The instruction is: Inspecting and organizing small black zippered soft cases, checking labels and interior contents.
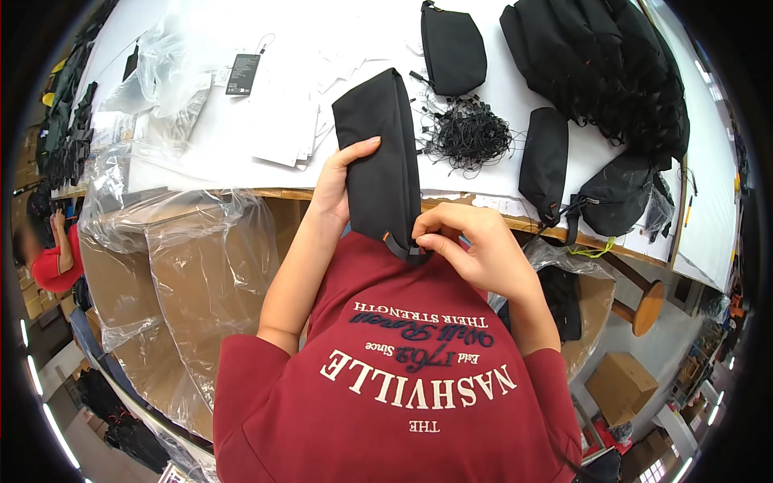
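Note:
A long, flat black fabric pouch (377,173) stands tilted in front of my chest, at the table's near edge. My left hand (336,185) grips it from the left, thumb lying across its front face. At the pouch's lower right end, my right hand (477,245) is closed in a pinch by the corner, beside a small orange tab (386,237). Whether a zip pull sits between those fingertips cannot be made out. Just beyond the pouch lies a tangled heap of thin black tag strings (469,134).
Another black pouch (454,50) lies behind the strings, a third (544,161) to their right. A large pile of black pouches (600,68) fills the back right. Papers (286,121), a black hang tag (242,74) and clear plastic (165,68) lie left. A co-worker (58,262) is at far left.

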A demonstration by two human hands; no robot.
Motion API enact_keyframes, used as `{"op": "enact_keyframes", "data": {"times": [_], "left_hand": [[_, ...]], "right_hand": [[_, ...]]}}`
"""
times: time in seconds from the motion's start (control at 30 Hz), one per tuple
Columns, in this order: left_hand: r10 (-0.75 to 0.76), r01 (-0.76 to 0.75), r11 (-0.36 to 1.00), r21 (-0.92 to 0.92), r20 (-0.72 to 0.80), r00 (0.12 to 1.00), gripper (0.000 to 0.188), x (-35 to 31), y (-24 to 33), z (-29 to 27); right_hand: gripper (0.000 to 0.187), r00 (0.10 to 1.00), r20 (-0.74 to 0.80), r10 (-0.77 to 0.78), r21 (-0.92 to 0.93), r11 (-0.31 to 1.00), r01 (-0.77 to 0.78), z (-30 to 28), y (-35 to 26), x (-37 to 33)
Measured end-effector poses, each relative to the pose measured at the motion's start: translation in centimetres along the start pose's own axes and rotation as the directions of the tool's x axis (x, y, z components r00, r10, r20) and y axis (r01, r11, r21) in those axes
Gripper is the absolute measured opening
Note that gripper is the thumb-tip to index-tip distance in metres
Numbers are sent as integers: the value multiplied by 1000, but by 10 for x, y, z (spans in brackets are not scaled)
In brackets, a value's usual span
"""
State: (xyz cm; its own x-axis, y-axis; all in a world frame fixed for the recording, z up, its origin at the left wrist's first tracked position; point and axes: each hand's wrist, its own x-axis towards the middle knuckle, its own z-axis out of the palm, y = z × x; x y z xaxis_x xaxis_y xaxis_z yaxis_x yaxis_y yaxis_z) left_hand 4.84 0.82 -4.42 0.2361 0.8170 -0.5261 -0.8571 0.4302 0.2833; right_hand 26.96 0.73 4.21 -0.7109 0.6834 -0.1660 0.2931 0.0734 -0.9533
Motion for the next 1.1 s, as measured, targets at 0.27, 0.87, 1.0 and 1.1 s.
{"op": "enact_keyframes", "data": {"times": [0.27, 0.87, 1.0, 1.1], "left_hand": [[268, -273, 841, 467, 79, 960, 47, -27, 0, 38], [396, -399, 683, 612, 149, 906, 61, -35, -11, 39], [395, -360, 693, 624, 89, 914, 61, -33, -7, 41], [422, -340, 746, 573, -11, 907, 60, -29, -9, 34]], "right_hand": [[35, 854, -273, -443, -724, 679, 121, -15, -9, 20], [39, 812, -320, -488, -824, 566, 16, -2, 12, 48], [40, 648, -645, -406, -629, 763, -148, -14, 33, 58], [39, 802, -372, -467, -784, 621, -2, -1, 13, 45]]}}
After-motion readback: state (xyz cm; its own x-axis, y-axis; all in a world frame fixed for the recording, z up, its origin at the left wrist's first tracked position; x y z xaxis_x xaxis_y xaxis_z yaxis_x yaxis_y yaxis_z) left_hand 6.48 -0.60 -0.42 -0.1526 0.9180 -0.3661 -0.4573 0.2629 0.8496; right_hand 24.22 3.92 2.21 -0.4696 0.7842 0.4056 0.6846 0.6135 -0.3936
